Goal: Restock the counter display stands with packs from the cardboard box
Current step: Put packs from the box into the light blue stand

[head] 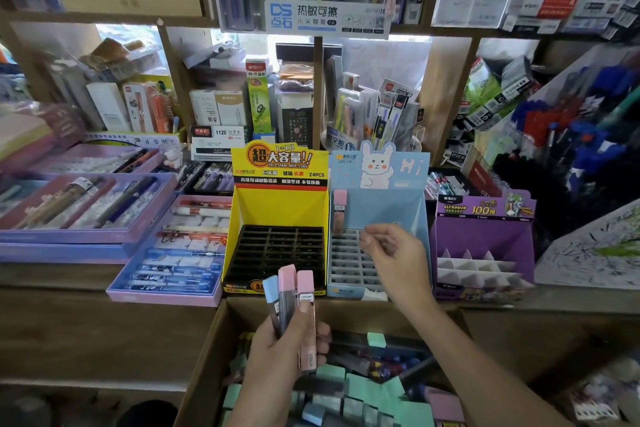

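Daylight glares white through gaps behind the shelves [322, 80], blowing out detail there; the table [104, 333] front sits dim; edges bow and smear with wide-angle distortion; overall focus is soft.

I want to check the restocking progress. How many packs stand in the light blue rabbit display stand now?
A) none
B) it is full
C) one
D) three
C: only one pink-capped pack stands in the blue rabbit stand, at its back left corner; the other grey slots that show are empty.
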The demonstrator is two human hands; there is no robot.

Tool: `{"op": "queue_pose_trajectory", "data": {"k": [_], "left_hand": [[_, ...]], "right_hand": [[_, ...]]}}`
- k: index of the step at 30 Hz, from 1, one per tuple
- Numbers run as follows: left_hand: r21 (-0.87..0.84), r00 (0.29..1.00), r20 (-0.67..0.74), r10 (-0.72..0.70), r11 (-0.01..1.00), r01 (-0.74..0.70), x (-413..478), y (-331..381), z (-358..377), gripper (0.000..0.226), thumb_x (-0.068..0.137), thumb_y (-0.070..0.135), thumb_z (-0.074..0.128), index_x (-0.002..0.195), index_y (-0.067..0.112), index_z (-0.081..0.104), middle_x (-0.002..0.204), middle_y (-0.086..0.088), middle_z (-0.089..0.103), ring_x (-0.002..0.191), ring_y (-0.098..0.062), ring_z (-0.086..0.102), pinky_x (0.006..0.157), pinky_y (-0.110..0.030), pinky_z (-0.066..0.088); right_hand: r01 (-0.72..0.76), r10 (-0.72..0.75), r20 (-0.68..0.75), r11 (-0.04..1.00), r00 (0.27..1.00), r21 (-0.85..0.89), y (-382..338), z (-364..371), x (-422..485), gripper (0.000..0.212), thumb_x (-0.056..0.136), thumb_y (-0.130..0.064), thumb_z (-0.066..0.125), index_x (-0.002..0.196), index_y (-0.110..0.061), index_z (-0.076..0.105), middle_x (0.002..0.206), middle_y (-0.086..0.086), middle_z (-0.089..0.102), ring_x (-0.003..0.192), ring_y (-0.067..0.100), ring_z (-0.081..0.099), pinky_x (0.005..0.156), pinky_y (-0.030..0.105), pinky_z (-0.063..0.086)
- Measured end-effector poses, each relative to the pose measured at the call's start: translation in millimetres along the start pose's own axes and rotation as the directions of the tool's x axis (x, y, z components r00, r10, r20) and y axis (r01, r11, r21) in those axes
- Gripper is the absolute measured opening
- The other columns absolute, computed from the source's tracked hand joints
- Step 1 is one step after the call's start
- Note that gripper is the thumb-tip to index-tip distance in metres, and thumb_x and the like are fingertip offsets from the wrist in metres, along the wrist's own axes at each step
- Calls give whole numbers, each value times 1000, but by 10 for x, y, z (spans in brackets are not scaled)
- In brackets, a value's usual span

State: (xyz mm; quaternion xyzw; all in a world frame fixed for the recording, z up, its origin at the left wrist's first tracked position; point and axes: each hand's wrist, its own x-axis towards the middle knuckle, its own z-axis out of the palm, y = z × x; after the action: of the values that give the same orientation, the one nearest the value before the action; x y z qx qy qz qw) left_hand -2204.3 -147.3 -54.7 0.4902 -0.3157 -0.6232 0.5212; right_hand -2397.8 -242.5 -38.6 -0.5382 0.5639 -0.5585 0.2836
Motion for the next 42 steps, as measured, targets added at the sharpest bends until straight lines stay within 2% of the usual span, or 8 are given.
{"op": "queue_pose_trajectory", "data": {"k": [15, 19, 21, 24, 28, 36, 38, 42], "left_hand": [[31, 1000, -16, -26, 999, 26, -6, -13, 5, 29, 93, 36, 66, 106, 11, 71, 85, -23, 76, 66, -26, 70, 57, -32, 56], [35, 999, 8, -35, 999, 35, -12, -41, 23, 40, 83, 44, 71, 107, 13, 71, 88, -23, 76, 69, -27, 70, 61, -33, 56], [33, 999, 26, -32, 999, 31, -22, -46, 31, 47, 76, 48, 73, 109, 14, 71, 89, -23, 76, 69, -27, 70, 62, -33, 57], [64, 999, 47, -22, 998, 19, -25, -43, 41, 49, 76, 50, 72, 111, 14, 69, 90, -20, 76, 71, -26, 72, 63, -32, 57], [82, 998, 60, 0, 997, -5, -55, -8, 40, 45, 79, 48, 70, 111, 16, 69, 92, -16, 78, 76, -27, 75, 63, -30, 58], [64, 999, 47, 26, 998, -29, -131, 70, 65, 33, 77, 48, 72, 99, 24, 77, 92, -15, 78, 79, -27, 76, 62, -30, 59], [52, 998, 60, 33, 998, -36, -140, 89, 77, 33, 75, 49, 73, 100, 27, 78, 91, -17, 77, 76, -25, 75, 61, -30, 57], [56, 997, 76, 21, 998, -25, -117, 77, 82, 34, 74, 51, 73, 101, 30, 78, 95, -16, 78, 79, -26, 76, 63, -30, 58]], "right_hand": [[0, 0, 8, 1000, 1000, -19, -30, -20, -31, 25, 96, -8, 71, 97, -33, 70, 89, -13, 78, 89, 3, 74, 87, 32, 63], [2, -2, 1, 1000, 1000, 24, -78, -29, -73, 24, 96, -5, 70, 97, -29, 71, 90, -6, 78, 90, 8, 75, 88, 34, 63], [32, -32, 14, 998, 999, 46, -140, -42, -132, 25, 96, -6, 70, 96, -31, 71, 89, -9, 78, 90, 7, 74, 85, 28, 62], [58, -64, 80, 996, 995, 73, -240, -55, -250, 21, 95, -9, 71, 98, -30, 73, 91, -11, 77, 89, 7, 74, 82, 20, 60], [-13, 0, 189, 998, 982, 69, -346, -65, -409, 13, 94, -13, 72, 101, -23, 76, 88, -7, 78, 83, 10, 75, 75, 23, 61], [-122, 119, 438, 992, 891, -20, -402, -101, -651, 5, 93, -32, 75, 93, -35, 79, 89, -7, 79, 65, 9, 71, 58, 12, 50], [-145, 131, 498, 989, 857, -10, -406, -96, -677, 8, 92, -31, 76, 93, -39, 80, 88, -5, 80, 66, 7, 70, 58, 12, 50], [-222, 171, 533, 975, 828, 32, -385, -65, -687, 4, 90, -21, 79, 92, -25, 82, 85, 1, 79, 69, 4, 70, 59, 12, 50]]}}
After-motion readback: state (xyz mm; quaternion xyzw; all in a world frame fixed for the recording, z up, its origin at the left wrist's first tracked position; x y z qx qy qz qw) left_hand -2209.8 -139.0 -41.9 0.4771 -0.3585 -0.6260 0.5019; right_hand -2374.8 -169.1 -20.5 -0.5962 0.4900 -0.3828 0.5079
